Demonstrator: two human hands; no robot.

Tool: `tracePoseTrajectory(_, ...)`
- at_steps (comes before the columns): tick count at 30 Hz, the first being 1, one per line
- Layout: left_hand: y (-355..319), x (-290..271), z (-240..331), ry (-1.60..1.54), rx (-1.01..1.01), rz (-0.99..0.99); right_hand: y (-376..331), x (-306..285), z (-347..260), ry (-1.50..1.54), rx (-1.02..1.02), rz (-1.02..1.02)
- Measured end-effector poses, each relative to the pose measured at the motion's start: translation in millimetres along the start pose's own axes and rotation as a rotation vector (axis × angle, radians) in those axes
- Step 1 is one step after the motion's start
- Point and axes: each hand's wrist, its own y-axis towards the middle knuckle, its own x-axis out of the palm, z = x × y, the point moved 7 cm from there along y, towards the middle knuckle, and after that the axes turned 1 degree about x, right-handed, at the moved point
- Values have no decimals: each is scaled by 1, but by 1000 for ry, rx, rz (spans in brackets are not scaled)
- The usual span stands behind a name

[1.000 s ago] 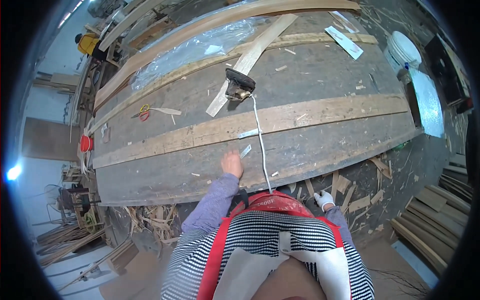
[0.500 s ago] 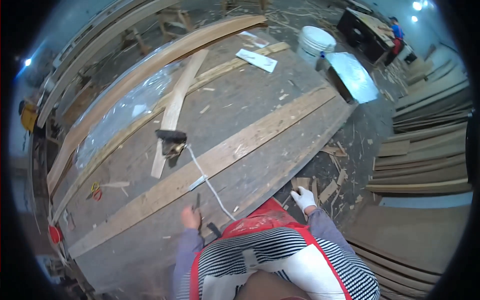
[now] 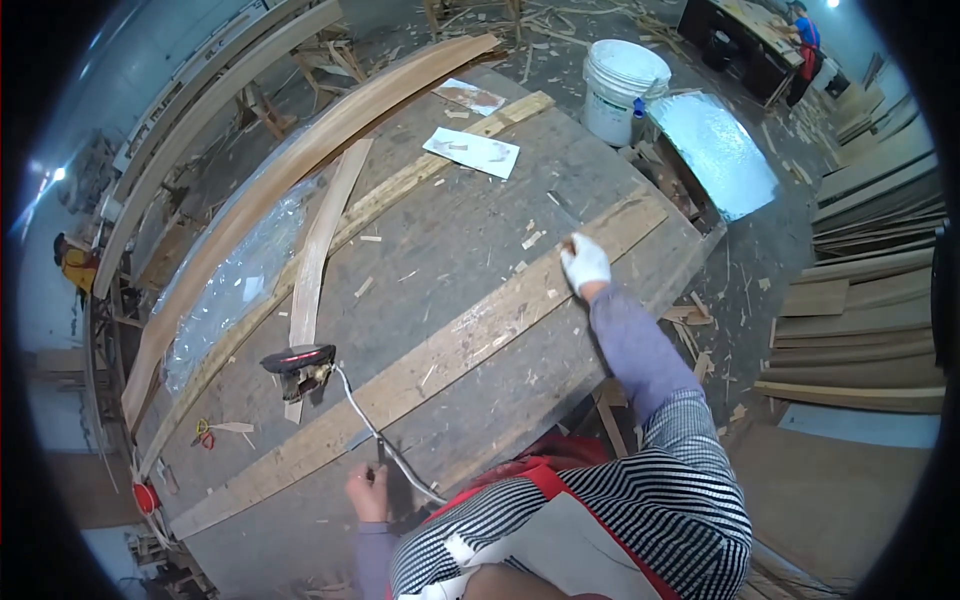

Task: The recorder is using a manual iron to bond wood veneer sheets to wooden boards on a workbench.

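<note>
A long pale plank (image 3: 450, 350) lies slantwise across the grey workbench (image 3: 470, 230). My right hand (image 3: 585, 262), in a white glove, reaches out and grips the plank's far edge near its right end. At the bench's near edge my bare left hand (image 3: 368, 492) is closed on a small dark tool (image 3: 381, 452) whose tip touches the plank's near side. A black and red power tool (image 3: 298, 362) rests on the bench just beyond the plank, and its grey cable (image 3: 385, 450) runs past my left hand to my body.
A narrow board (image 3: 320, 245), a clear plastic sheet (image 3: 235, 290) and white paper (image 3: 472, 152) lie on the bench. A long curved board (image 3: 330, 140) runs along the far side. A white bucket (image 3: 622, 88), a shiny metal sheet (image 3: 715, 150) and stacked planks (image 3: 870, 300) are to the right.
My right hand has left the bench's near edge and reached forward onto the plank's right end. The view has swung right. My left hand stays by the cable.
</note>
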Motion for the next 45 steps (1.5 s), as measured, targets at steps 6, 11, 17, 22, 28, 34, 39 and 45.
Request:
tracePoseTrajectory(6,-24,39,28,-68,-57,19,114,11,17,-356,108,-127)
tracePoseTrajectory(11,-38,50,30,-72,-171,43,144,31,21,-539,232,-280)
tracePoseTrajectory(17,-31,61,28,-87,-262,36,169,39,56,-433,257,-333)
tracePoseTrajectory(22,-18,64,23,-328,-304,73,97,30,-42,326,100,-235)
tracePoseTrajectory(28,24,84,68,-716,-408,-31,-140,119,-164,881,141,-1171)
tracePoseTrajectory(34,18,111,111,-649,-281,-230,-223,119,-184,958,339,-1399)
tracePoseTrajectory(39,15,126,109,-707,-254,-210,-217,120,-178,834,94,-1257)
tracePoseTrajectory(45,11,118,101,-664,-110,-224,-241,128,-184,814,387,-1511)
